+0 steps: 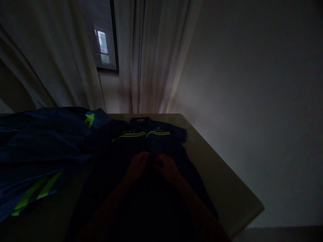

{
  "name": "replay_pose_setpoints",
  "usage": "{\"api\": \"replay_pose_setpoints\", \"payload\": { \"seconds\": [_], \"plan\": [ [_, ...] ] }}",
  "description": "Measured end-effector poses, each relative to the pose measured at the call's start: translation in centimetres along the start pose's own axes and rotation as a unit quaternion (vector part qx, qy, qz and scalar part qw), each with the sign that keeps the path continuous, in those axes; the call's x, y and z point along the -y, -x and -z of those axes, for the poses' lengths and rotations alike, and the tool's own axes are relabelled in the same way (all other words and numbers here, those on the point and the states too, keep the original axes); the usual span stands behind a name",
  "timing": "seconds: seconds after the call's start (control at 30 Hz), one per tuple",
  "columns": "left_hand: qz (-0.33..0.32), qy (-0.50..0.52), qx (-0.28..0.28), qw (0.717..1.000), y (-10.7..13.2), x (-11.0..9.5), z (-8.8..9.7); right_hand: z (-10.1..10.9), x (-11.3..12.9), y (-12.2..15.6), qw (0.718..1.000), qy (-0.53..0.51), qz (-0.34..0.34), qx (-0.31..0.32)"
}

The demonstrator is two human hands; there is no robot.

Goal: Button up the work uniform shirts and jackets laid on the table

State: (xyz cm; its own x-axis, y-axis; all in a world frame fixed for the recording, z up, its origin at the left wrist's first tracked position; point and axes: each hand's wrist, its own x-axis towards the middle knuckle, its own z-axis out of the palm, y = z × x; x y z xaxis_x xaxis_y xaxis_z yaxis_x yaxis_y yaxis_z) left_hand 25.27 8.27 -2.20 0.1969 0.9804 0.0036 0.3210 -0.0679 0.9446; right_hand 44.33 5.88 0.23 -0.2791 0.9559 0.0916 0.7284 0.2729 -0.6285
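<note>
"On the worktop (222, 181), in the head view, what do you see?"

"A dark short-sleeved garment (174, 146) lies there, front side up. Its collar is at the far end, with a small label (140, 120) inside. Two thin yellow-green stripes (158, 133) cross the chest, and a pale emblem (158, 128) is above the stripe at right."

"And the hands?"

"The left hand (139, 162) and the right hand (165, 164) are near each other, over the middle of this garment, below the stripes. Their fingers look bent. It is too dark, so I cannot tell if they grip the cloth."

"What is beside it?"

"At left, a loosely heaped blue garment (45, 141) with wide bright green bands (47, 185). It comes up to the dark one; whether they overlap, I cannot tell."

"And behind?"

"Beyond the far edge hang pale curtains (158, 50), with a window (103, 43) between them. At right stands a plain wall (252, 101)."
</note>
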Motion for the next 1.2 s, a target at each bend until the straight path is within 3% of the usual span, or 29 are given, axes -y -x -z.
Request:
{"api": "replay_pose_setpoints", "payload": {
  "seconds": [0.1, 0.17, 0.2, 0.27, 0.37, 0.43, 0.5, 0.63, 0.8, 0.93, 1.03, 1.1, 1.2],
  "plan": [
    [0.091, 0.033, 0.155, 0.983, 0.1, 0.0, 0.5, 1.9, 0.3, 1.1, 0.987, -0.066, -0.023, 0.146],
    [0.106, -0.014, 0.224, 0.969, 0.5, -0.1, 0.6, 2.5, 0.7, 1.8, 0.964, -0.084, -0.013, 0.253],
    [0.091, -0.053, 0.236, 0.966, 0.7, -0.2, 0.6, 2.6, 0.9, 2.1, 0.953, -0.082, -0.005, 0.292],
    [0.041, -0.125, 0.202, 0.971, 0.9, -0.4, 0.4, 2.4, 1.3, 2.4, 0.944, -0.053, 0.01, 0.326],
    [0.009, -0.164, 0.106, 0.981, 0.9, -0.7, -0.1, 2.2, 1.7, 2.4, 0.956, 0.009, 0.042, 0.29],
    [0.013, -0.164, 0.073, 0.984, 0.8, -0.9, -0.3, 2.3, 1.7, 2.3, 0.965, 0.007, 0.067, 0.252],
    [0.022, -0.163, 0.089, 0.982, 0.8, -1.0, -0.3, 2.5, 1.5, 2.2, 0.969, -0.029, 0.078, 0.234],
    [0.04, -0.159, 0.14, 0.976, 1.0, -1.3, -0.3, 2.5, 1.0, 2.1, 0.96, -0.083, 0.072, 0.259],
    [0.04, -0.141, 0.069, 0.987, 0.9, -1.4, -1.8, 2.2, 0.7, 1.8, 0.961, -0.074, 0.049, 0.262],
    [0.056, -0.112, 0.054, 0.991, 0.4, -1.5, -2.2, 2.4, 0.2, 1.6, 0.986, 0.022, 0.036, 0.161],
    [0.047, -0.079, 0.081, 0.992, 0.3, -1.4, -1.7, 2.9, -0.7, 1.2, 0.993, 0.006, 0.016, 0.119],
    [-0.006, -0.076, 0.116, 0.99, 0.5, -1.0, -1.4, 3.2, -1.6, 0.8, 0.997, -0.042, -0.005, 0.068],
    [-0.148, -0.167, 0.122, 0.967, 1.2, 0.1, -1.9, 3.5, -4.0, 0.3, 0.995, -0.018, -0.023, -0.095]
  ]
}}
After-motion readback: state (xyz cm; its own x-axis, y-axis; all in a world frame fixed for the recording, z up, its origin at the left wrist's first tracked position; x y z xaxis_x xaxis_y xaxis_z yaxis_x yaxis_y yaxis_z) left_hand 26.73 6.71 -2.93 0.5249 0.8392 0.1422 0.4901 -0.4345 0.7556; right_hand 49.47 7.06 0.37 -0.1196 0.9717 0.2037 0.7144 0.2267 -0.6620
